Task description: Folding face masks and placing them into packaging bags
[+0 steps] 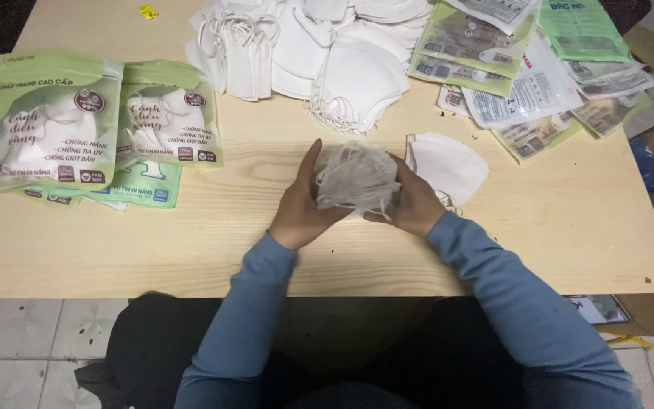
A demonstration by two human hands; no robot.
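Observation:
Both my hands hold a bunch of white face masks (356,178) with their ear loops hanging loose, just above the wooden table (213,227). My left hand (299,206) cups the bunch's left side, thumb up. On the right side my right hand (415,203) grips it. A single white mask (452,164) lies flat on the table right behind my right hand.
A pile of loose white masks (319,45) sits at the back centre. Filled green-and-white pouches (47,121) lie at the left. Empty flat pouches (524,68) are heaped at the back right. A cardboard box (652,45) stands off the table's right.

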